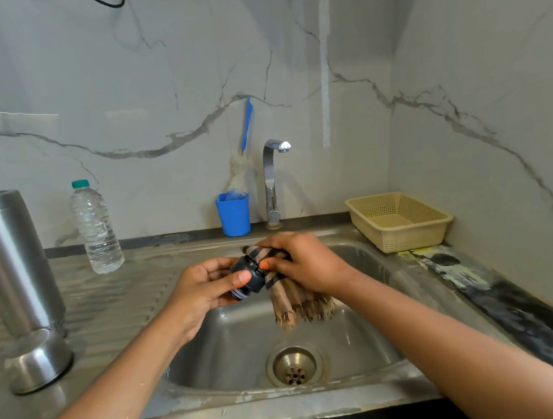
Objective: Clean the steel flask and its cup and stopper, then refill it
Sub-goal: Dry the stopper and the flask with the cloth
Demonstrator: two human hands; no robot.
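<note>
The left hand (201, 286) has its fingers (241, 277) clamped around the dark stopper (248, 276), thumb on the near side and the others curled behind, holding it over the sink (365, 302). The right hand (305, 264) has its fingers closed on a striped cloth (292, 297), pressing the bunched part against the stopper's end while the fringed tail hangs down toward the basin.

The main risk sits in that pinch: a small, smooth part that may be wet can squirt out of the left grip if the right hand rubs or twists too hard, and it would fall straight toward the drain (294, 365) (the holes look too small to swallow it, but it could bounce and chip). The threaded end points away from the cloth, so it may be left unwiped unless the piece is turned round.

Further out, the steel flask (9, 264) stands on the desk (117, 306) at the left with its cup (39, 360) inverted just beside it; a careless left elbow could topple the tall flask. The water bottle (96, 226) for refilling stands behind, capped, near the wall.
</note>
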